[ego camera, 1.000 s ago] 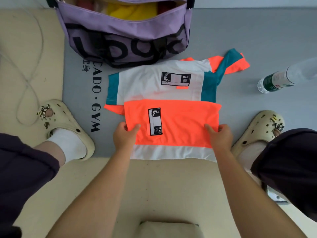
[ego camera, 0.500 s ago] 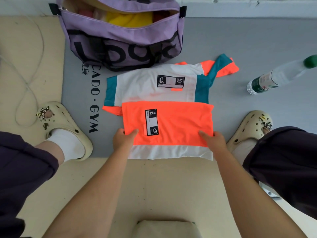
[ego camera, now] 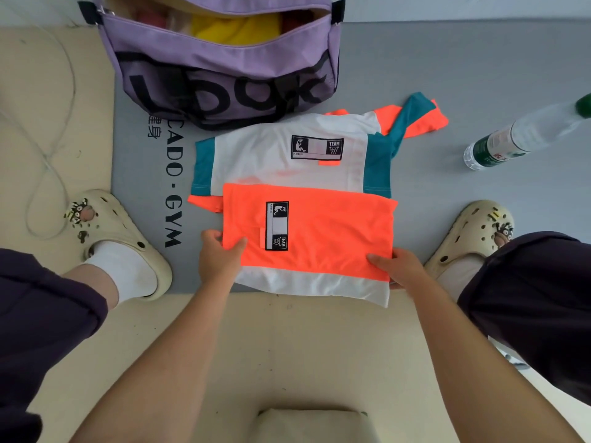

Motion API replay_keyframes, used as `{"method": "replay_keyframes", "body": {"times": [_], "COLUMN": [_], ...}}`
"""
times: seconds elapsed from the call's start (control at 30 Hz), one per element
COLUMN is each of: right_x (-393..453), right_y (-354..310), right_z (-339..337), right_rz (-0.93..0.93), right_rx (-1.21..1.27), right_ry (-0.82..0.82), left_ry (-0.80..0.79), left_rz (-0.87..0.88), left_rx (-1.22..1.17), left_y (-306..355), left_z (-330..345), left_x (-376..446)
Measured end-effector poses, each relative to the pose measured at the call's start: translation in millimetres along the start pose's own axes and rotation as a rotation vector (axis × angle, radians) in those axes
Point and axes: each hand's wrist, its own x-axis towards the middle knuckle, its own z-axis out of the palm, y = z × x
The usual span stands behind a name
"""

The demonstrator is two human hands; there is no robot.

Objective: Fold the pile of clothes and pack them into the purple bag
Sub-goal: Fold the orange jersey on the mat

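At the far left a thin cord (ego camera: 48, 148) loops over the beige floor, and a cream clog (ego camera: 118, 238) with a white sock stands at the edge of the grey mat (ego camera: 447, 59), beside the black lettering printed there. The purple bag (ego camera: 220, 75) sits at the top of the mat, its mouth open, with yellow fabric (ego camera: 236, 27) showing inside. Just below the bag, touching its lower edge, lies a white and teal shirt (ego camera: 287, 158). The folded orange garment (ego camera: 319, 231), with a white band along its near edge, overlaps that shirt's lower part and reaches onto the beige floor. The left hand (ego camera: 217, 260) pinches the garment's left edge, thumb on top and fingers curled beneath. The right hand (ego camera: 399, 266) grips the garment's right edge near the lower corner, thumb lying on the orange cloth, the fingers hidden under it. Farther right stands a second cream clog (ego camera: 479, 231), and a plastic water bottle (ego camera: 518, 135) lies on its side on the mat.
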Motion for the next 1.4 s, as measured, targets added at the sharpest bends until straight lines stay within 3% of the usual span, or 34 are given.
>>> {"method": "replay_keyframes", "body": {"times": [0.1, 0.23, 0.43, 0.63, 0.8, 0.93, 1.03, 1.1, 1.2, 1.3, 1.4], "right_x": [0, -12, -31, -42, -43, -42, -43, -38, -28, -15, 4], "right_y": [0, 13, 21, 27, 30, 23, 13, 2, -26, -68, -102], "right_z": [3, 15, 31, 27, 17, 10, 8, 4, 3, 14, 20], "right_rz": [-0.042, -0.023, -0.021, 0.016, 0.127, 0.133, 0.137, 0.078, -0.229, -0.509, -0.619], "right_rx": [-0.116, -0.190, -0.054, 0.355, 0.228, 0.157, -0.074, -0.293, -0.474, -0.587, -0.747], "right_ry": [0.222, 0.363, 0.304, 0.054, -0.034, -0.083, -0.056, 0.139, 0.400, 0.387, 0.338], "left_ry": [0.151, 0.042, -0.129, -0.028, -0.060, 0.217, 0.172, 0.098, -0.054, -0.108, -0.107], "left_rz": [-0.070, -0.235, -0.238, -0.179, -0.140, 0.150, 0.532, 0.676, 0.670, 0.644, 0.675], "left_rx": [-0.017, -0.032, -0.002, 0.002, 0.193, 0.309, 0.495, 0.571, 0.635, 0.759, 0.824], "left_y": [-10, -33, -35, -35, -32, -5, 22, 38, 53, 45, 40], "left_z": [-4, -4, -2, -18, -27, -18, 4, 23, 43, 48, 41], "left_x": [-13, -32, -38, -25, -21, -28, -36, -37, -25, -2, 12]}}
